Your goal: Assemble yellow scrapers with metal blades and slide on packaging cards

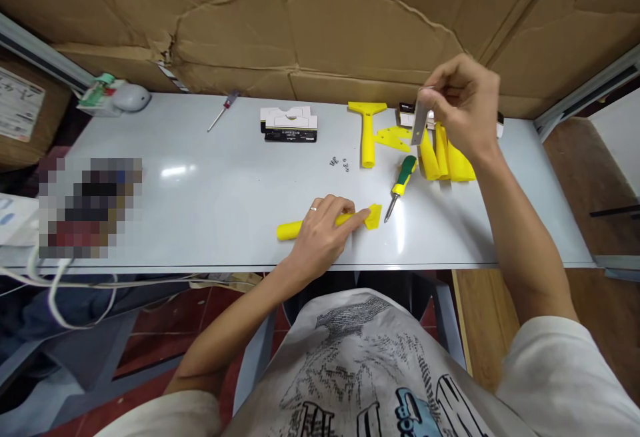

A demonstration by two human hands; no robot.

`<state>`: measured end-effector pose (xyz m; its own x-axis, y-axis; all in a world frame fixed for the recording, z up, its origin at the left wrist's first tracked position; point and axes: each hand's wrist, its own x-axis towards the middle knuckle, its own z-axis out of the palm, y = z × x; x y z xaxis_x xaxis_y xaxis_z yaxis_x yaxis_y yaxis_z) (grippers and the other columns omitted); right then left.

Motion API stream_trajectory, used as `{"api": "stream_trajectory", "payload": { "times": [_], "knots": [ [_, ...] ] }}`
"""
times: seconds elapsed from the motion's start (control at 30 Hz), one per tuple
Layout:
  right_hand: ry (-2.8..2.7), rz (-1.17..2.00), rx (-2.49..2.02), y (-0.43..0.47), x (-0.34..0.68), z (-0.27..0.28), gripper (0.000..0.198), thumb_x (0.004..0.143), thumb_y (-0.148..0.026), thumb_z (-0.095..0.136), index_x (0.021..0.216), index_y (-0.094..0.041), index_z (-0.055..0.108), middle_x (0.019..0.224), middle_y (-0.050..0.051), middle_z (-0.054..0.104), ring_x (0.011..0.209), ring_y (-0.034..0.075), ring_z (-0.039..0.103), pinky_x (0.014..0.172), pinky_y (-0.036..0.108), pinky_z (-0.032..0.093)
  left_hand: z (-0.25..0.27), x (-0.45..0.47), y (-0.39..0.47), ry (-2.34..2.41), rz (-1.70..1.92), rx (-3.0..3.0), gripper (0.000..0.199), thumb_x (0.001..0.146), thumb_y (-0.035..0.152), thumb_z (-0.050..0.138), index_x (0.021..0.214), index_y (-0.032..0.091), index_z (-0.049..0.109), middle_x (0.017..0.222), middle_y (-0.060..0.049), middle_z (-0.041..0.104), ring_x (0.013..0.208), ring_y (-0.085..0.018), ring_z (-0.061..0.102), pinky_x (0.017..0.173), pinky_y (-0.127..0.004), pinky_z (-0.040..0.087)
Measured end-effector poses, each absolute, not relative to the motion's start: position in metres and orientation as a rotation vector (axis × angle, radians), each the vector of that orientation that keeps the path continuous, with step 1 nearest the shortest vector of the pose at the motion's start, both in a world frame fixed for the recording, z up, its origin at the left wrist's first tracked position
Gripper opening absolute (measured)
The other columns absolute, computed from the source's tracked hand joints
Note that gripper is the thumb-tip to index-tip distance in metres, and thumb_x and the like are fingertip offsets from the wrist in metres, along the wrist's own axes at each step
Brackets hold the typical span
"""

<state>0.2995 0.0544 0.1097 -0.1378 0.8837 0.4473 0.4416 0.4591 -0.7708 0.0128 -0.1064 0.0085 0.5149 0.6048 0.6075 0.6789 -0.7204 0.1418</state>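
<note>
My left hand [325, 234] is wrapped over a yellow scraper handle [289, 230] that lies on the table near its front edge, the handle's wider head poking out past my fingers to the right. Held up in a pinch, a flat metal blade [419, 122] hangs from the fingertips of my right hand [463, 100] above the back right of the table. A green and yellow screwdriver [403, 180] rests between the two hands. Behind it lie a T-shaped yellow scraper handle [368, 134] and flat yellow plates [393, 137]. Small screws [340, 163] are scattered left of them.
More yellow handles [443, 157] lie under my right hand. Folded black-and-white boxes [289, 124] and a second screwdriver [223, 111] sit toward the back. A computer mouse [131, 97] is at the far left. Cardboard [300, 37] walls the back; cables [55, 284] hang at the left edge.
</note>
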Motion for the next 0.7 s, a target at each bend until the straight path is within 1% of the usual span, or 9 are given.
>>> {"api": "stream_trajectory", "payload": {
  "times": [0.1,0.2,0.27,0.3,0.37,0.47,0.53,0.63,0.7],
  "knots": [
    [-1.549,0.721,-1.07,0.033,0.301,0.107,0.043,0.086,-0.062,0.095,0.104,-0.033,0.068,0.09,0.004,0.078,0.08,0.021,0.068,0.078,0.043,0.06,-0.001,0.01,-0.107,-1.079,-0.878,-2.684,0.036,0.11,0.002,0.057,0.131,0.023,0.076,0.119,-0.015,0.075,0.103,-0.029,0.066,0.082,-0.042,0.058],
    [-1.487,0.807,-1.067,0.001,0.294,0.099,0.046,0.084,-0.059,0.097,0.115,-0.031,0.078,0.089,0.002,0.08,0.081,0.022,0.074,0.079,0.045,0.068,-0.003,0.004,-0.105,-1.147,-0.831,-2.805,0.041,0.11,0.002,0.053,0.135,0.023,0.077,0.127,-0.017,0.075,0.112,-0.032,0.065,0.089,-0.048,0.063],
    [-1.475,0.826,-1.074,-0.02,0.288,0.093,0.039,0.087,-0.054,0.096,0.116,-0.031,0.084,0.089,0.001,0.08,0.079,0.022,0.077,0.078,0.045,0.073,0.004,0.002,-0.104,-1.235,-0.98,-2.886,0.042,0.112,0.007,0.056,0.145,0.026,0.074,0.132,-0.016,0.075,0.119,-0.032,0.067,0.098,-0.053,0.065],
    [-1.471,0.827,-1.073,-0.03,0.285,0.091,0.033,0.089,-0.051,0.095,0.114,-0.031,0.086,0.089,0.001,0.08,0.078,0.021,0.078,0.076,0.045,0.074,0.009,0.002,-0.104,-1.293,-1.127,-2.909,0.04,0.113,0.013,0.061,0.149,0.027,0.072,0.134,-0.015,0.076,0.121,-0.031,0.069,0.102,-0.054,0.065],
    [-1.447,0.836,-1.062,-0.048,0.276,0.089,0.022,0.092,-0.044,0.093,0.109,-0.031,0.087,0.088,0.0,0.081,0.076,0.021,0.079,0.075,0.044,0.076,0.023,0.005,-0.106,-1.429,-1.527,-2.934,0.041,0.113,0.026,0.07,0.154,0.029,0.069,0.132,-0.011,0.079,0.116,-0.026,0.074,0.105,-0.05,0.067],
    [-1.368,0.856,-1.046,-0.07,0.262,0.092,0.014,0.091,-0.037,0.094,0.103,-0.032,0.088,0.087,0.0,0.082,0.077,0.02,0.082,0.076,0.042,0.078,0.041,0.015,-0.11,-1.689,-2.166,-2.907,0.042,0.105,0.031,0.084,0.146,0.028,0.076,0.12,-0.006,0.083,0.102,-0.02,0.081,0.1,-0.038,0.071],
    [-1.329,0.842,-1.074,-0.082,0.254,0.095,0.016,0.09,-0.041,0.096,0.099,-0.032,0.087,0.087,0.0,0.083,0.078,0.021,0.083,0.077,0.041,0.079,0.047,0.021,-0.113,-1.873,-2.451,-2.803,0.036,0.098,0.03,0.09,0.133,0.026,0.083,0.109,-0.004,0.085,0.094,-0.018,0.082,0.09,-0.034,0.073],
    [-1.298,0.844,-1.126,-0.092,0.251,0.097,0.025,0.087,-0.052,0.098,0.096,-0.032,0.085,0.086,0.0,0.083,0.078,0.023,0.084,0.078,0.044,0.079,0.05,0.027,-0.115,-2.008,-2.636,-2.609,0.022,0.092,0.028,0.092,0.113,0.023,0.087,0.092,-0.004,0.085,0.076,-0.018,0.08,0.069,-0.031,0.071],
    [-1.3,0.894,-1.134,-0.095,0.255,0.097,0.026,0.085,-0.051,0.098,0.094,-0.032,0.084,0.084,0.0,0.082,0.076,0.023,0.083,0.075,0.045,0.077,0.05,0.027,-0.115,-2.008,-2.693,-2.519,0.016,0.091,0.028,0.092,0.105,0.021,0.087,0.086,-0.003,0.084,0.068,-0.017,0.078,0.061,-0.03,0.069]
  ]
}}
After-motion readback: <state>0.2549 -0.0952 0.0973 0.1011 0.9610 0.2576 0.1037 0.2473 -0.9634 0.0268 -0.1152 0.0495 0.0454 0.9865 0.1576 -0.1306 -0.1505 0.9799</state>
